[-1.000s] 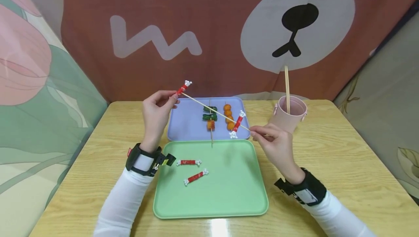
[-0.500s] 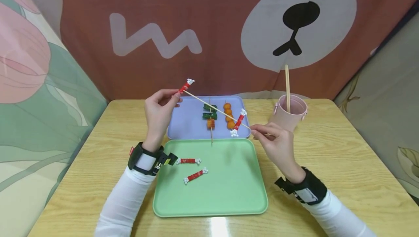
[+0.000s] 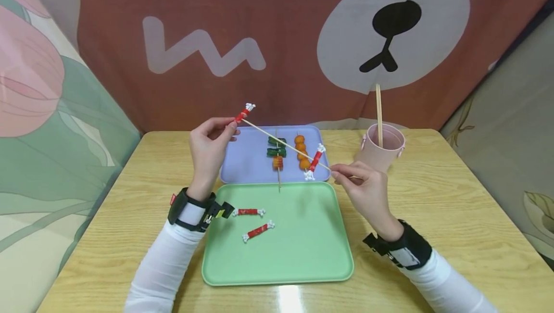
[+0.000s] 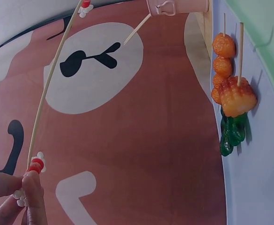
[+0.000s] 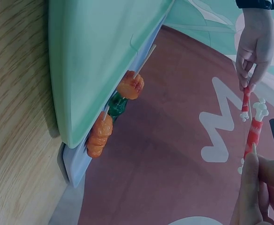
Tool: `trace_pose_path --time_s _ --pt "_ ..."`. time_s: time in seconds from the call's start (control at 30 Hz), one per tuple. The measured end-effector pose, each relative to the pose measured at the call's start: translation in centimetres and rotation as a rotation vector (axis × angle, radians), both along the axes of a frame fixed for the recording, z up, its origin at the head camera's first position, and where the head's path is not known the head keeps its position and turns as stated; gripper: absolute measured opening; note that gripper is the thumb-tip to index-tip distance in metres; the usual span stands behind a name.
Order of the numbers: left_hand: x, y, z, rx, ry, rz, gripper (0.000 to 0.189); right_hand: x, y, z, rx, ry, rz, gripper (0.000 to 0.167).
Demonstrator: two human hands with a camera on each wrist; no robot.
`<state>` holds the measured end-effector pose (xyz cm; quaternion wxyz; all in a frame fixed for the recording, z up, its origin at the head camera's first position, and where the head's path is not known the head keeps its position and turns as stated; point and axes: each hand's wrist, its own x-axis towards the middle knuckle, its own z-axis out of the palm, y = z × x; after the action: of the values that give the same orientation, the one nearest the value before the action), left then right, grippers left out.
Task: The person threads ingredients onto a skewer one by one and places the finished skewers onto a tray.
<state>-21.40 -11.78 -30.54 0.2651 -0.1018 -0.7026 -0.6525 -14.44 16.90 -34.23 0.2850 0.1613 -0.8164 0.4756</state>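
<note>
My left hand (image 3: 207,147) pinches a small red piece with white knobbed, bone-like ends (image 3: 245,112) between thumb and fingers, above the lilac tray. One tip of a thin wooden skewer (image 3: 277,141) meets this piece at its middle. At the other end of the skewer, my right hand (image 3: 365,190) pinches it with thumb and forefinger. Close to those fingers, a second red-and-white piece (image 3: 316,161) is threaded crosswise on the stick; the right wrist view shows its red body (image 5: 254,133) right above the thumb.
Two more such pieces, one level (image 3: 248,212) and one slanted (image 3: 258,231), lie on the green tray (image 3: 303,255). Behind it, the lilac tray (image 3: 246,159) bears an orange-ball skewer (image 3: 300,145) and a green-and-orange skewer (image 3: 277,162). A pink bucket (image 3: 381,155) holds skewers (image 3: 379,116).
</note>
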Motion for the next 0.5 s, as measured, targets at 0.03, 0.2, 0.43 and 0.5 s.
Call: trace_pose_path --time_s 0.03,0.2,0.43,0.5 --pt "0.0 0.0 0.0 -0.001 0.001 0.000 0.020 0.0 0.0 -0.1 -0.001 0.001 0.000 0.010" --pt "-0.1 0.1 0.0 -0.016 0.014 0.011 0.020 -0.5 0.4 -0.9 -0.013 -0.002 0.001 0.011" --pt "0.0 0.3 -0.3 -0.013 0.027 0.027 0.018 -1.5 1.4 -2.9 0.015 -0.006 -0.004 0.011" --pt "0.0 0.3 -0.4 -0.018 0.018 0.021 0.017 -1.5 1.6 -3.0 0.031 0.001 -0.001 0.011"
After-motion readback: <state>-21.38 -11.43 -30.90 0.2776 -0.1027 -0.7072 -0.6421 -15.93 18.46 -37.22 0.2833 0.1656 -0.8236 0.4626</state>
